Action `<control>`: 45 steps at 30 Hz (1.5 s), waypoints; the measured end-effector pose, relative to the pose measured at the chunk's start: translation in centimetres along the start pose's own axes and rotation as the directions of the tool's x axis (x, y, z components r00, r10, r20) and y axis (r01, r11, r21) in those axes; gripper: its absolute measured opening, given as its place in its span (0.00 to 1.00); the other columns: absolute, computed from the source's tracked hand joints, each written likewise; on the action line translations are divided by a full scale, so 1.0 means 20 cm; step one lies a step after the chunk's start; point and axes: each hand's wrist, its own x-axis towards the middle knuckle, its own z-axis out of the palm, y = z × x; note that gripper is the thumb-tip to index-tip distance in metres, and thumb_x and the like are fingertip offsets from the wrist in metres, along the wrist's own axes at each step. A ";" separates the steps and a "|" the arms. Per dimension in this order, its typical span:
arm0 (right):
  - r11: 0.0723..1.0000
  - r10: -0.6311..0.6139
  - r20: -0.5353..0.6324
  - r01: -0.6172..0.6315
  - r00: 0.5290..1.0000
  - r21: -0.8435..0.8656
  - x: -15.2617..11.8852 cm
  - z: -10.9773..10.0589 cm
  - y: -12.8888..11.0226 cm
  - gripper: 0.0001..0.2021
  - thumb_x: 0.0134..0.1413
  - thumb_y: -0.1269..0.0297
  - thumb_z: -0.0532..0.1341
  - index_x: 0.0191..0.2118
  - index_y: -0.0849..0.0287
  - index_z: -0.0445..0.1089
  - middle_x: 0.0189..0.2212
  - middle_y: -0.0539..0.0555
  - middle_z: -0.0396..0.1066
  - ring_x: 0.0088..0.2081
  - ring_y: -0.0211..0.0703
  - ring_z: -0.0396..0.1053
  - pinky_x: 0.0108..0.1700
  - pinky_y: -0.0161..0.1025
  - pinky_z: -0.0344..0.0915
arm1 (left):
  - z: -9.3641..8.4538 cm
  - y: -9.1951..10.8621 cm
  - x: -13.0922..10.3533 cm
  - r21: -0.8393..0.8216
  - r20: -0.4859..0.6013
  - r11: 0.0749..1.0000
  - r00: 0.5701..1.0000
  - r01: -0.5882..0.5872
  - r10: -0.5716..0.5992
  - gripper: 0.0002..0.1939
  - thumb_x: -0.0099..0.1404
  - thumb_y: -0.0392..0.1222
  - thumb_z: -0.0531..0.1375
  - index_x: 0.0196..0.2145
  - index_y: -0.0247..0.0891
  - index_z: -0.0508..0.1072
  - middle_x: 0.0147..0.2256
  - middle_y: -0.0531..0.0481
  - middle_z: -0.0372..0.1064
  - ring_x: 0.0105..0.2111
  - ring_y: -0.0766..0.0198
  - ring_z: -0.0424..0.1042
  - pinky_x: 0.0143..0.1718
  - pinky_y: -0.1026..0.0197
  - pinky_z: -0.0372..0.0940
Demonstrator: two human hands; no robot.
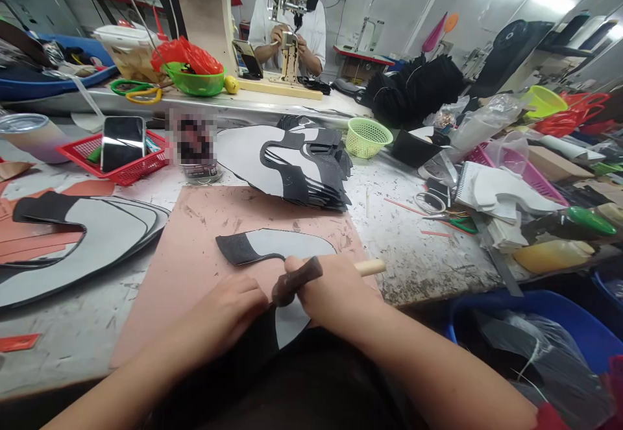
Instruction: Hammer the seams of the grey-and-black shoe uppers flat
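Observation:
My right hand (335, 290) is wrapped round a hammer (298, 281); its dark head points left and the pale wooden handle sticks out to the right. Under both hands lies a curved grey-and-black shoe upper piece (287, 243), on a pink mat (195, 242). My left hand (236, 307) is closed with bent fingers at the black near end of that piece, close beside the hammer head; its thumb is hidden. Beyond the mat's far edge is a stack of similar pieces (272, 157). More of them form a pile (97, 242) on the left.
Behind the pile stands a red basket (121, 174) holding a phone (123, 144). A glass jar (202, 172) and a green basket (367, 137) flank the stack. Scissors (460, 224) lie to the right, above a blue tub (467, 307). A person (311, 60) sits across, at a machine.

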 end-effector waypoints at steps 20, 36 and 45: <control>0.995 -0.099 0.004 0.099 0.995 0.013 0.05 0.00 -0.13 0.09 0.51 0.77 0.52 0.35 0.60 0.67 0.25 0.52 0.72 0.26 0.42 0.68 0.22 0.36 0.49 | 0.17 0.06 -0.28 0.462 -0.305 0.887 0.938 -0.008 0.167 0.18 0.65 0.27 0.44 0.45 0.34 0.68 0.40 0.44 0.71 0.42 0.58 0.67 0.45 0.57 0.59; 0.985 -0.131 -0.160 0.146 0.978 0.087 0.13 0.07 -0.24 0.07 0.51 0.72 0.54 0.34 0.58 0.68 0.27 0.52 0.73 0.30 0.42 0.70 0.25 0.36 0.49 | 0.31 0.27 -0.07 0.497 -0.188 0.818 0.884 -0.291 0.429 0.12 0.65 0.31 0.48 0.33 0.38 0.71 0.28 0.53 0.71 0.29 0.66 0.67 0.32 0.63 0.62; 0.943 0.323 -0.122 -0.308 0.939 0.125 0.02 0.17 0.22 0.12 0.53 0.71 0.52 0.39 0.55 0.71 0.32 0.55 0.75 0.33 0.45 0.71 0.28 0.34 0.54 | 0.33 0.20 -0.09 0.730 -0.299 0.683 0.901 0.005 0.313 0.12 0.61 0.33 0.52 0.42 0.35 0.70 0.24 0.49 0.70 0.22 0.62 0.67 0.21 0.61 0.58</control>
